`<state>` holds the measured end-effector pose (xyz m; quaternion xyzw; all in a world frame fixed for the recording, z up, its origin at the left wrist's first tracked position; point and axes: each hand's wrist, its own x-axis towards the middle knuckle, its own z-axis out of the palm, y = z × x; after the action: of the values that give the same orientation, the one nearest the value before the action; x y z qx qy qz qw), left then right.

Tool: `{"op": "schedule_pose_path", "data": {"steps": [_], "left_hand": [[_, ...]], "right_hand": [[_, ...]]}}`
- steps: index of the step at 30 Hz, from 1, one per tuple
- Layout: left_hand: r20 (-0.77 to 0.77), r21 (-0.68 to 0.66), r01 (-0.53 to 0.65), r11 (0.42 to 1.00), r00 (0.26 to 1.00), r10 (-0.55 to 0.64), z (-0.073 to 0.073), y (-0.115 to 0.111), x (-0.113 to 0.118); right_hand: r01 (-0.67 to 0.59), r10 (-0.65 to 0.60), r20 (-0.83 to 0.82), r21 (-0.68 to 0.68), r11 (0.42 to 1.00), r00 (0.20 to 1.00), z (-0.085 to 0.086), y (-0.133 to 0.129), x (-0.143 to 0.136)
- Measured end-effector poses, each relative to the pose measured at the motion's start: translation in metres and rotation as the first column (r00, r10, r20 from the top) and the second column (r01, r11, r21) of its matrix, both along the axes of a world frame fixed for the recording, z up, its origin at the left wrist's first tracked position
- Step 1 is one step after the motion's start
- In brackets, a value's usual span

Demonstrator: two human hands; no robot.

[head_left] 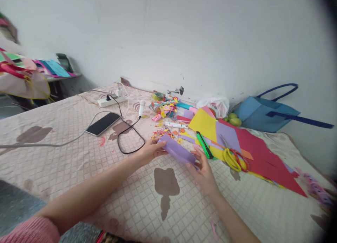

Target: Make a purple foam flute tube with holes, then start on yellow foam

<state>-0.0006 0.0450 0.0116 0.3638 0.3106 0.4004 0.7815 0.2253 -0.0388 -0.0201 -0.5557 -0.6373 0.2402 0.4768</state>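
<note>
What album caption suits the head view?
Left hand and right hand hold a purple rectangular paper strip over a beige grid-patterned tablecloth.

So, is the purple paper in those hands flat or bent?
Bent: the purple paper, between left hand and right hand, shows a darker face with a paler one angled below. Whether it's sharply creased, I cannot tell.

Cloth-covered table (184, 208): phone (103, 123), power strip (105, 102), blue bag (265, 113).
</note>
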Motion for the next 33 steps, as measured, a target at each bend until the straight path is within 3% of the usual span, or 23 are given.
{"op": "schedule_pose_path", "data": {"steps": [4,10,12,15,18,20,23,26,30,33], "left_hand": [[-0.01,0.002,0.037,0.999,0.999,-0.037,-0.001,0.0,-0.002],[-0.169,0.099,0.201,0.975,0.969,-0.182,0.007,0.005,-0.018],[-0.239,0.126,0.207,0.97,0.955,-0.173,0.011,0.01,-0.027],[-0.313,0.101,0.292,0.951,0.917,-0.248,0.014,0.017,-0.037],[-0.444,0.12,0.506,0.854,0.797,-0.41,0.012,0.019,-0.041],[-0.506,0.149,0.622,0.768,0.716,-0.481,0.011,0.017,-0.04],[-0.473,0.146,0.693,0.706,0.676,-0.565,0.009,0.018,-0.04],[-0.437,0.122,0.612,0.782,0.74,-0.511,0.009,0.027,-0.047],[-0.363,0.1,0.335,0.937,0.889,-0.279,0.01,0.043,-0.062],[-0.314,0.119,0.179,0.977,0.94,-0.134,0.009,0.05,-0.07]], "right_hand": [[0.048,-0.066,-0.214,-0.087,0.995,0.975,-0.008,0.007,0.005],[0.013,-0.055,-0.328,-0.13,0.991,0.943,-0.005,0.01,0.002],[-0.034,-0.015,-0.324,-0.145,0.989,0.946,-0.002,0.01,0.002],[-0.221,0.165,-0.314,-0.154,0.963,0.935,0.005,0.012,0.002],[-0.414,0.353,-0.286,-0.192,0.89,0.891,0.012,0.019,0.001],[-0.468,0.41,-0.26,-0.224,0.855,0.874,0.016,0.024,-0.002],[-0.514,0.447,-0.29,-0.221,0.829,0.846,0.017,0.027,-0.008],[-0.478,0.398,-0.357,-0.172,0.861,0.845,0.012,0.027,-0.01],[-0.382,0.268,-0.448,-0.188,0.905,0.853,-0.002,0.028,-0.009],[-0.351,0.218,-0.472,-0.214,0.912,0.854,-0.01,0.031,-0.008]]}}
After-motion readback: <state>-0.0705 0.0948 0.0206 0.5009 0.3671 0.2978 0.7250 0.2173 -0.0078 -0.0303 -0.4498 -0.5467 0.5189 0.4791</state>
